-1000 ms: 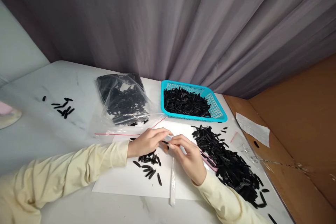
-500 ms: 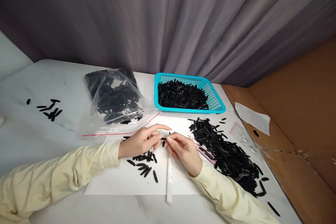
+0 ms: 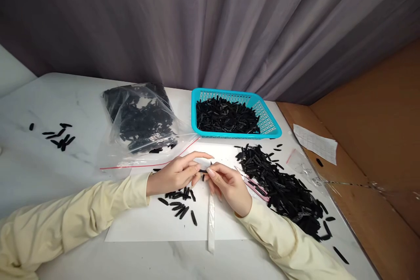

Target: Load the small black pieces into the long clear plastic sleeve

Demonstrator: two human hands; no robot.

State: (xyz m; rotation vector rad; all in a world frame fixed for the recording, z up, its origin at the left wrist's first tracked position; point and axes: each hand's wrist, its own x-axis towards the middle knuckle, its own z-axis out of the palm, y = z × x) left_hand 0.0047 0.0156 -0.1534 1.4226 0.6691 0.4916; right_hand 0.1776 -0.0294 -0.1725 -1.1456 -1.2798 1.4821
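Between my two hands, over the white sheet (image 3: 147, 225), is a thin black piece (image 3: 203, 170). My left hand (image 3: 180, 172) pinches its left end with thumb and fingers, the index finger stretched out above. The right end is pinched by my right hand (image 3: 229, 183), which also has a white-wrapped tool (image 3: 211, 223) under its fingers, a dark tip showing above; whether it grips this tool is unclear. Several loose black pieces (image 3: 179, 205) lie on the sheet below my left hand. To the right of my right hand spreads a large heap of black pieces (image 3: 282, 188).
A blue basket (image 3: 236, 134) of black pieces stands at the back. Left of it lies a clear zip bag (image 3: 144, 118) holding more. Pink-handled tweezers (image 3: 259, 191) rest beside the heap. Several pieces (image 3: 62, 140) lie far left; a paper (image 3: 315, 143) is on the right cardboard.
The whole view has shifted slightly, so most things appear a little higher and further left. Both hands keep nearly the same pose around the black piece.
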